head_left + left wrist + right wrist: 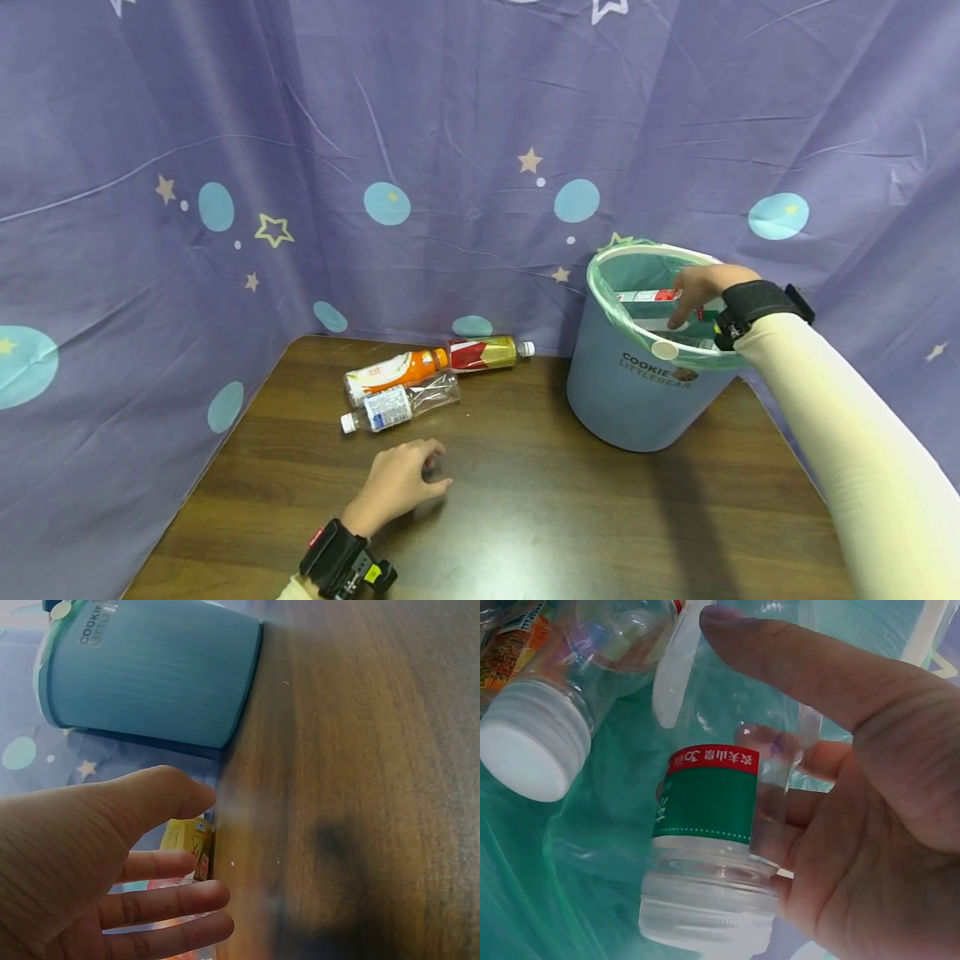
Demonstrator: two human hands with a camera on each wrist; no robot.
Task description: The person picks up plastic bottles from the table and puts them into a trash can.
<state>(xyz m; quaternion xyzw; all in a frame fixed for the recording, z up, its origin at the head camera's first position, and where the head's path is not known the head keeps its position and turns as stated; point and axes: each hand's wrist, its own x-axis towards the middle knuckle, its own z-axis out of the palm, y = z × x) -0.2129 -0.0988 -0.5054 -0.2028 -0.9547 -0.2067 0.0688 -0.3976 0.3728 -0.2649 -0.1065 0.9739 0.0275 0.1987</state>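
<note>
My right hand reaches inside the rim of a blue bin. In the right wrist view it holds a clear plastic bottle with a green and red label and a white cap, thumb on the near side and fingers behind. Over the table, my left hand has its fingers apart with nothing between them. Beyond it lie a clear bottle with a white cap, an orange bottle and a yellow bottle with a red label.
A green bag lines the bin, and another white-capped bottle lies inside it. The brown wooden table meets a purple curtain at the back and left.
</note>
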